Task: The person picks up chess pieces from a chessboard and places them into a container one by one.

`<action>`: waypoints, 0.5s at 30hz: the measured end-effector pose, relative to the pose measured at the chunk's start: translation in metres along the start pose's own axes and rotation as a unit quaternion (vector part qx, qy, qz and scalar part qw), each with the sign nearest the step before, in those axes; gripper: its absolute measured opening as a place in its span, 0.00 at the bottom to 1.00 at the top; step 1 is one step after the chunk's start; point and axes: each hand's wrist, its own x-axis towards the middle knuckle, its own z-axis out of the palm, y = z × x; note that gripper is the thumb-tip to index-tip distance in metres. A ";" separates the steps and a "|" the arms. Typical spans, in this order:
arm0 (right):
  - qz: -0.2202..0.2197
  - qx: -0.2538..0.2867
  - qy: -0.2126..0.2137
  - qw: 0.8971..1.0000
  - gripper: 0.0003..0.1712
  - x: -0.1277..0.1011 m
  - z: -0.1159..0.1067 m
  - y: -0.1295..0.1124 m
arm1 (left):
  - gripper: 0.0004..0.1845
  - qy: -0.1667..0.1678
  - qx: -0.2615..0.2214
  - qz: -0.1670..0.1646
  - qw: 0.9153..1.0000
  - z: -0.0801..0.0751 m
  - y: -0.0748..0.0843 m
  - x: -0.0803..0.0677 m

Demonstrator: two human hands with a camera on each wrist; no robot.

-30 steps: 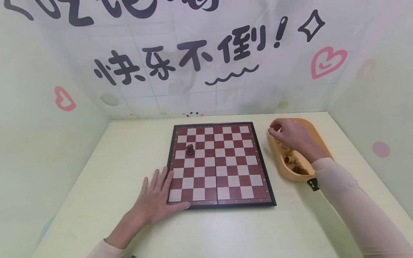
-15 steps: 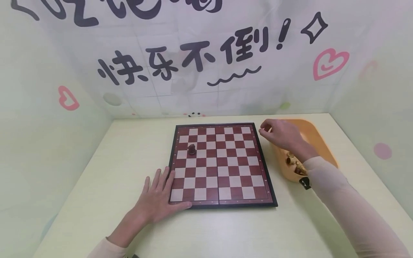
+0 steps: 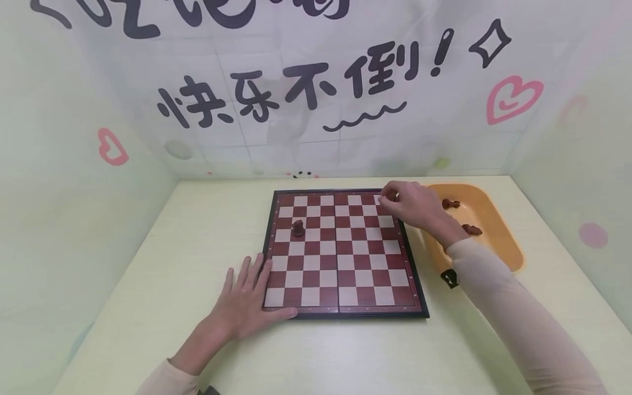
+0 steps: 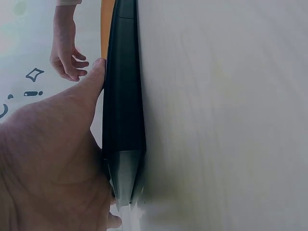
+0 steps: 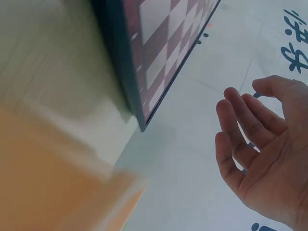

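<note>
A red-and-white folding chessboard [image 3: 321, 263] with a black edge lies on the table. One dark brown chess piece [image 3: 298, 229] stands upright in its far left part. My left hand [image 3: 244, 312] rests at the near left corner, fingers spread along the left side and thumb on the front edge; the left wrist view shows the palm against the black side [image 4: 124, 86]. Over the board's far right corner hovers my right hand [image 3: 412, 204], fingers loosely bent. In the right wrist view its thumb [image 5: 274, 87] and fingertips are close together, with nothing visible between them.
An orange tray [image 3: 508, 255] stands right of the board, partly behind the right forearm, with reddish-brown chess pieces [image 3: 472, 229] lying in it. A white wall with black lettering [image 3: 306, 82] rises behind the table, with pale panels at both sides.
My right hand has moved left from above the tray to the board's far right corner, uncovering more of the tray. The left hand and the piece on the board stay put.
</note>
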 end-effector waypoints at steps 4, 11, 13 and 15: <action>-0.005 0.019 -0.009 1.000 0.18 0.006 0.002 -0.010 | 0.69 0.000 0.000 0.000 1.000 0.000 0.001 0.001; -0.010 0.013 -0.016 1.000 0.17 0.017 0.015 -0.029 | 0.67 -0.005 -0.001 -0.002 1.000 -0.005 0.004 0.000; -0.011 0.018 -0.017 1.000 0.17 0.020 0.019 -0.034 | 0.67 -0.006 -0.006 -0.002 1.000 -0.007 0.005 -0.001; -0.013 0.023 -0.015 1.000 0.17 0.023 0.021 -0.039 | 0.67 -0.009 -0.006 -0.004 1.000 -0.010 0.007 -0.002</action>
